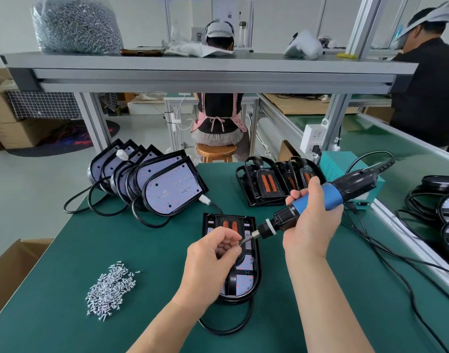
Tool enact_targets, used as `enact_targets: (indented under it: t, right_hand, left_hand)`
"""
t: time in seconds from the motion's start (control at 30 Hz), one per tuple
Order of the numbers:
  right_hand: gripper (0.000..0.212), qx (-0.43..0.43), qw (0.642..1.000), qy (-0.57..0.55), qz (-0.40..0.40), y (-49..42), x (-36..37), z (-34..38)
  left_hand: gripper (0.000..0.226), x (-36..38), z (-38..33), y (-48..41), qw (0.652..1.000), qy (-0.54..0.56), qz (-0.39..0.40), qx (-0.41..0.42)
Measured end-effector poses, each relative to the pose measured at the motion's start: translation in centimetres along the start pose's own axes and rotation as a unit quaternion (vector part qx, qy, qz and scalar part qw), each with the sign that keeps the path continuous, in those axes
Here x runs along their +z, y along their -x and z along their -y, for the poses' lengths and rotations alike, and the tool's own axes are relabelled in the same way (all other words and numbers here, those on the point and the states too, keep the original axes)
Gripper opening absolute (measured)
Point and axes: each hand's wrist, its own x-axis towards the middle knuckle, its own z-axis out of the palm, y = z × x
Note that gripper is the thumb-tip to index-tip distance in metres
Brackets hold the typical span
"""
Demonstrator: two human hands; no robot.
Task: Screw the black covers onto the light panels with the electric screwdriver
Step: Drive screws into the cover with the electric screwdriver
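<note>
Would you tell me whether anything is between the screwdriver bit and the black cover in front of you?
Only your left hand: it hovers over the cover, fingers pinching what looks like a screw at the bit. The right hand grips the screwdriver, tilted above. Nothing else visible blocks the way.

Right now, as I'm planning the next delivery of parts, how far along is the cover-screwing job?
Done: one black cover sits on the light panel in front; driven screws cannot be made out. In hand: the left hand pinches a screw at the tip of the electric screwdriver, gripped by the right hand. Left: a row of bare panels, stacked covers and a screw pile.
</note>
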Motion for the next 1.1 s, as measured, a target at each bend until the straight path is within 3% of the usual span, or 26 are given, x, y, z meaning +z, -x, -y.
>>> enact_targets:
  t: [0.13,0.23,0.27,0.37,0.5,0.67,0.87,1.1]
  right_hand:
    - [0.02,-0.011,1.0,0.002,0.004,-0.7,0.5,0.2]
    - [0.021,-0.03,0.999,0.007,0.016,-1.6,1.1,0.5]
    - [0.022,-0.041,0.999,0.012,0.021,-1.9,1.4,0.6]
    - [0.022,-0.091,0.994,0.05,0.039,-2.8,2.3,0.5]
    - [0.023,-0.136,0.982,0.102,0.077,-3.8,3.4,-0.7]
    - [0.04,-0.159,0.966,0.163,0.123,-4.8,3.5,-3.1]
    - [0.041,-0.154,0.966,0.171,0.121,-5.5,3.3,-4.1]
    - [0.057,-0.147,0.967,0.169,0.122,-5.8,3.0,-4.3]
  left_hand:
    - [0.034,-0.5,0.3,-0.1,0.999,-0.047,-0.02,0.014]
    - [0.037,-1.2,1.1,-0.7,0.974,-0.179,-0.124,0.06]
    - [0.043,-1.5,1.4,-1.1,0.971,-0.196,-0.13,0.034]
    - [0.058,-1.9,1.7,-2.4,0.982,-0.166,-0.014,-0.093]
    - [0.048,-1.6,1.8,-3.6,0.974,-0.18,0.078,-0.112]
    - [0.039,-1.3,2.3,-3.7,0.974,-0.156,0.079,-0.141]
    - [0.046,-1.3,2.6,-3.6,0.978,-0.107,0.069,-0.168]
    - [0.048,-1.2,2.8,-3.7,0.979,-0.082,0.065,-0.176]
